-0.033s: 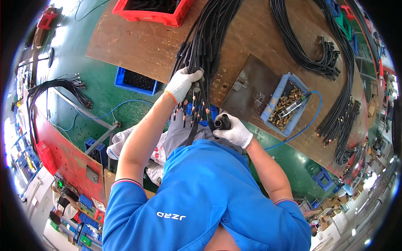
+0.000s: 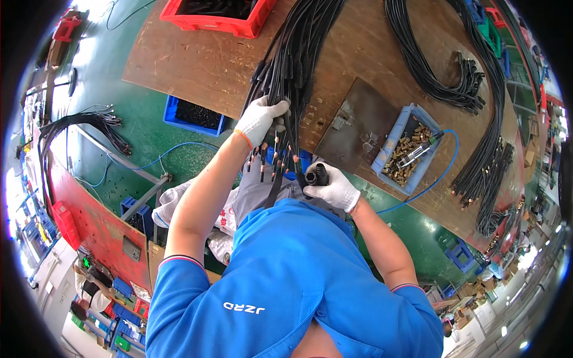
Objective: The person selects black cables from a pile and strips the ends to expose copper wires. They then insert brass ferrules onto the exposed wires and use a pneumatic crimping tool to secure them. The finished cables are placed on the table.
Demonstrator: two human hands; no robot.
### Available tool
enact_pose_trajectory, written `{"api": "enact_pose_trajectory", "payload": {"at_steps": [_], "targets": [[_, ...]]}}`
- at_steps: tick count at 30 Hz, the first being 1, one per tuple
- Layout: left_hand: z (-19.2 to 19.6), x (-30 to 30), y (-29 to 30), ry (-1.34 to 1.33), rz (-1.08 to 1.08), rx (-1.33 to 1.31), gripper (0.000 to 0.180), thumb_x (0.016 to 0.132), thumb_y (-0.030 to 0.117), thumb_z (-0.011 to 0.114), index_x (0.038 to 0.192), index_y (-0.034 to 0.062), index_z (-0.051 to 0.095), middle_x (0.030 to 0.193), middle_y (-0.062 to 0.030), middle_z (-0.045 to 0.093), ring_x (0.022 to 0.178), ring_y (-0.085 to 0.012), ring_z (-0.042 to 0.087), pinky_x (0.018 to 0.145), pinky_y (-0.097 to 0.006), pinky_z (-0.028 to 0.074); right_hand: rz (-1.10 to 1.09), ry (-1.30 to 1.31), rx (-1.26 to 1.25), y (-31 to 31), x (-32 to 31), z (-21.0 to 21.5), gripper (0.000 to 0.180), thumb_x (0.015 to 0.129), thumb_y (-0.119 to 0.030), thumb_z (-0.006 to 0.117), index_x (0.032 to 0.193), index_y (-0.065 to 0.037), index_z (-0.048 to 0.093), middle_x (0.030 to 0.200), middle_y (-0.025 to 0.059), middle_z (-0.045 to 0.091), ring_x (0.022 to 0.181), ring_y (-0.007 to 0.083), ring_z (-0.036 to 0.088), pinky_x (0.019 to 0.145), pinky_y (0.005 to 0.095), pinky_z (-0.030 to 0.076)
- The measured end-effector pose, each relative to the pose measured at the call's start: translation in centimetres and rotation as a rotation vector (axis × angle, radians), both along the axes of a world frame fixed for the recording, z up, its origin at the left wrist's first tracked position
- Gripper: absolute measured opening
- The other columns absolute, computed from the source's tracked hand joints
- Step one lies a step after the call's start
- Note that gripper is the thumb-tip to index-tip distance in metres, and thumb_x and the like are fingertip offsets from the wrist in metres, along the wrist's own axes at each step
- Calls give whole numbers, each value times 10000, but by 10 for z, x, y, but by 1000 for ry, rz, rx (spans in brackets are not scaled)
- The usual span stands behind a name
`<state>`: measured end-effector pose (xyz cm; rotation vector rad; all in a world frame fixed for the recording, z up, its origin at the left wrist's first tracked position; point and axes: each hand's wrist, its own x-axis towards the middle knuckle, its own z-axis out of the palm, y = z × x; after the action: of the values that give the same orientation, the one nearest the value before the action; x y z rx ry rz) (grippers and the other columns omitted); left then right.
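Item: black cable bundle (image 2: 292, 65), draped over the brown worktable (image 2: 197, 65), twelve o'clock of the worker. Left hand (image 2: 259, 119), white-gloved, clasps the bundle. Right hand (image 2: 335, 188) pinches a black connector (image 2: 316, 175). Blue parts bin (image 2: 382, 161), two o'clock

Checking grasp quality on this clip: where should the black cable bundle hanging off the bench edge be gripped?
Probably around the bundle a little above its loose ends, coming from the left, where the left hand wraps it: the cables lie together there, while the ends below fan apart.
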<state>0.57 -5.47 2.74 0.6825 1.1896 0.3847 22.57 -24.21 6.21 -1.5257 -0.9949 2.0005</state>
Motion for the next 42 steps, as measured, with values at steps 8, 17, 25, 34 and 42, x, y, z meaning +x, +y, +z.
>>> {"api": "enact_pose_trajectory", "payload": {"at_steps": [8,17,25,34,42], "targets": [[-1,2,-3,-38,22,-28,203,981,255,787,1038,73,717,863,-8,703,667,-83,634,634,-262,573,-319,243,-157,8,-18,12,344,847,-92,879,1132,-41,694,1076,1,720,994,113,658,950,326,555],[7,11,-4,99,-69,-14,283,994,325,780,1067,55,734,868,2,707,683,-76,633,614,-248,545,-537,131,-8,62,-49,-16,267,900,-39,803,1143,-25,696,1011,37,769,915,119,708,851,306,581],[0,-31,8,134,-64,32,386,1071,427,671,1125,47,711,865,11,659,646,-59,576,566,-223,474,-664,-20,121,195,-42,-57,238,915,-98,793,1128,-6,742,1002,50,780,872,153,719,802,334,588],[-4,-34,12,-111,-4,-33,338,1093,325,605,1207,37,743,946,-4,712,734,-81,613,640,-251,515,-392,-91,171,166,-26,-41,347,950,-214,850,1257,-77,762,1028,-54,745,877,69,636,780,283,537],[-2,-19,11,-213,43,-188,208,1038,297,751,1063,91,756,849,37,691,618,-47,538,541,-225,433,-167,-315,517,82,-7,-19,421,821,-11,856,1217,-140,795,1307,91,721,1127,197,723,965,327,582]]}}
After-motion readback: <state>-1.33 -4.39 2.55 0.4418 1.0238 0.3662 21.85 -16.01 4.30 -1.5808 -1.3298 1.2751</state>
